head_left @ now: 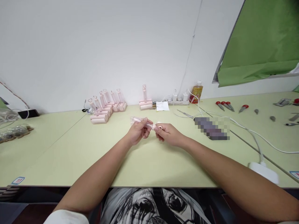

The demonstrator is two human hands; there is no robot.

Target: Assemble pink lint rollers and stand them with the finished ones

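Observation:
A slim clear-and-pink tube [149,125] lies slantwise between my two hands, above the middle of the table. My left hand [139,131] is closed around its middle, and a clear plastic end sticks out to the left. At the tube's right end, my right hand [166,134] pinches the pale cap, beside a small heart-shaped loop [160,127]. Behind, near the wall, similar pink tubes [102,99] stand leaning on pink cylinders [99,119] at the left. One more tube [144,93] is upright behind pink cylinders [146,105] at the centre.
A power strip [178,102], a white paper [162,106] and a drink bottle [196,92] are at the wall. To the right are scissors [185,114], a pixelated phone-like object [211,128], cables, a white adapter [263,172] and red-ended tools [227,105].

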